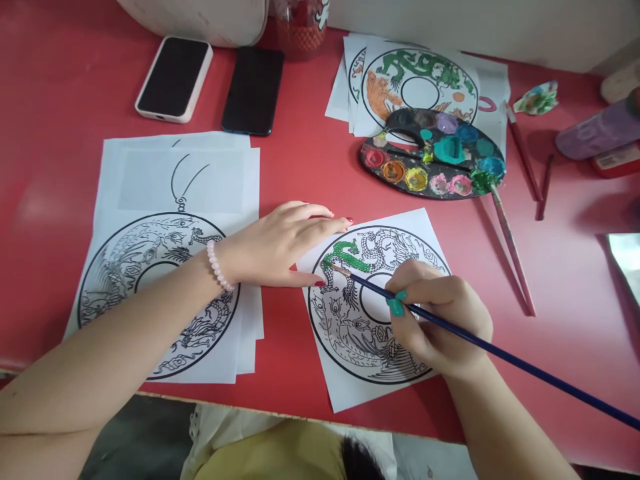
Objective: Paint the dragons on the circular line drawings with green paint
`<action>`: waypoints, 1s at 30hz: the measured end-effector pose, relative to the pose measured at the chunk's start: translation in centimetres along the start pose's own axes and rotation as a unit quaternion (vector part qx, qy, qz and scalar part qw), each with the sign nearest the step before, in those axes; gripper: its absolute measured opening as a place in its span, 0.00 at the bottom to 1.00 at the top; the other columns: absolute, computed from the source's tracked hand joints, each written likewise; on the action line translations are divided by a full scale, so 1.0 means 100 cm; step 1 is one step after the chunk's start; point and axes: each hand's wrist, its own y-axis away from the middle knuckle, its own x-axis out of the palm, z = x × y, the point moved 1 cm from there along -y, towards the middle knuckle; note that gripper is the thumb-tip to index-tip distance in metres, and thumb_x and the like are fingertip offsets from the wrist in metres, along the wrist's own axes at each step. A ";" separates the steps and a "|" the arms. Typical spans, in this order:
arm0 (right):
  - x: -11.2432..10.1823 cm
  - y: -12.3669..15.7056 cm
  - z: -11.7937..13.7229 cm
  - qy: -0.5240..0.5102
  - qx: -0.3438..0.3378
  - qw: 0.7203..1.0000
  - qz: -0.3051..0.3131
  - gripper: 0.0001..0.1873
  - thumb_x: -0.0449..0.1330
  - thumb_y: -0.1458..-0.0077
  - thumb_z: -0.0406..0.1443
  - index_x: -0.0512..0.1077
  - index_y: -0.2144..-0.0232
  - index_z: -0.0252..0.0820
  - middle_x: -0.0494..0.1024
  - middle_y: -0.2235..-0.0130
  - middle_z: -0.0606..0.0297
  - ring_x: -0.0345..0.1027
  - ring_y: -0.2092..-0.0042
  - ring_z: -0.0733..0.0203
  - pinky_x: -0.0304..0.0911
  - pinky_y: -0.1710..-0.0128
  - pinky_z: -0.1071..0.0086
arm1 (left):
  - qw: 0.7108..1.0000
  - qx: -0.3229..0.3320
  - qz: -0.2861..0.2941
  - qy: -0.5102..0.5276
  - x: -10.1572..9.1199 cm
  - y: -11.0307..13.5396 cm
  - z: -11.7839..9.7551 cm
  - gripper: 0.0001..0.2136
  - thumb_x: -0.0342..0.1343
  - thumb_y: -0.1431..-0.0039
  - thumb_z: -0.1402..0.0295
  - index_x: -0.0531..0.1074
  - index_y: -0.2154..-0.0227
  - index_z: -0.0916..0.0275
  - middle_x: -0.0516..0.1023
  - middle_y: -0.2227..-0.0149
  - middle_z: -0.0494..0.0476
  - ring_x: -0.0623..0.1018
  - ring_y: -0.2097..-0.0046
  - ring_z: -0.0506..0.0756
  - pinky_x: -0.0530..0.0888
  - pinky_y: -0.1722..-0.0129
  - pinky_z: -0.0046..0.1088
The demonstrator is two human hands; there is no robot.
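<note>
My right hand is closed around a blue paintbrush, whose tip touches the green part of a dragon on a small printed sheet. That sheet shows a round black-outline design and lies on the red table. Fingers stretched out, my left hand lies flat on the sheet's left edge and holds nothing. A bead bracelet sits on the left wrist.
A stack of larger printed sheets lies at left. Two phones rest at the back. A dark paint palette with a brush sits on coloured prints. More brushes lie at right.
</note>
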 end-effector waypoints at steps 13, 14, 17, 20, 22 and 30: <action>-0.001 0.001 0.001 -0.014 0.011 1.000 0.012 0.17 0.52 0.56 0.21 0.59 0.67 0.47 0.65 0.74 0.68 0.59 0.75 0.66 0.59 0.77 0.68 | 1.000 0.000 -0.002 -0.004 0.000 -0.001 0.000 0.34 0.55 0.42 0.48 0.57 0.41 0.66 0.66 0.44 0.68 0.65 0.42 0.63 0.61 0.43 0.41; -0.001 0.001 0.001 -0.017 0.008 1.000 0.012 0.16 0.52 0.56 0.22 0.59 0.68 0.47 0.65 0.74 0.69 0.59 0.75 0.66 0.58 0.78 0.68 | 1.000 -0.001 -0.002 -0.002 0.000 -0.001 0.000 0.34 0.54 0.42 0.48 0.57 0.40 0.66 0.66 0.43 0.68 0.65 0.42 0.63 0.61 0.43 0.41; -0.002 0.002 0.001 -0.021 0.009 1.000 0.007 0.16 0.53 0.56 0.22 0.59 0.68 0.47 0.65 0.75 0.69 0.59 0.75 0.66 0.58 0.78 0.69 | 1.000 -0.002 -0.003 0.000 0.000 0.000 0.000 0.34 0.54 0.42 0.47 0.57 0.40 0.66 0.66 0.43 0.68 0.64 0.42 0.64 0.61 0.43 0.41; -0.001 0.002 0.000 -0.017 0.019 1.000 0.005 0.17 0.52 0.56 0.22 0.59 0.67 0.47 0.66 0.74 0.69 0.61 0.74 0.66 0.60 0.77 0.69 | 1.000 -0.004 0.000 0.001 0.001 0.000 0.000 0.35 0.54 0.42 0.48 0.56 0.40 0.66 0.66 0.43 0.68 0.64 0.41 0.64 0.60 0.42 0.41; 0.000 0.002 0.000 -0.018 0.019 1.000 0.006 0.17 0.52 0.56 0.22 0.59 0.67 0.47 0.66 0.74 0.69 0.61 0.74 0.66 0.61 0.76 0.68 | 1.000 -0.005 0.003 0.003 0.001 0.000 0.000 0.35 0.55 0.42 0.48 0.56 0.40 0.66 0.66 0.43 0.68 0.64 0.41 0.64 0.60 0.42 0.41; -0.001 0.000 0.000 -0.012 0.018 1.000 0.013 0.15 0.53 0.56 0.23 0.59 0.68 0.47 0.65 0.75 0.70 0.60 0.76 0.67 0.59 0.78 0.69 | 1.000 -0.007 0.002 0.013 0.001 0.000 0.000 0.35 0.54 0.42 0.48 0.55 0.39 0.64 0.65 0.43 0.68 0.64 0.41 0.65 0.60 0.42 0.43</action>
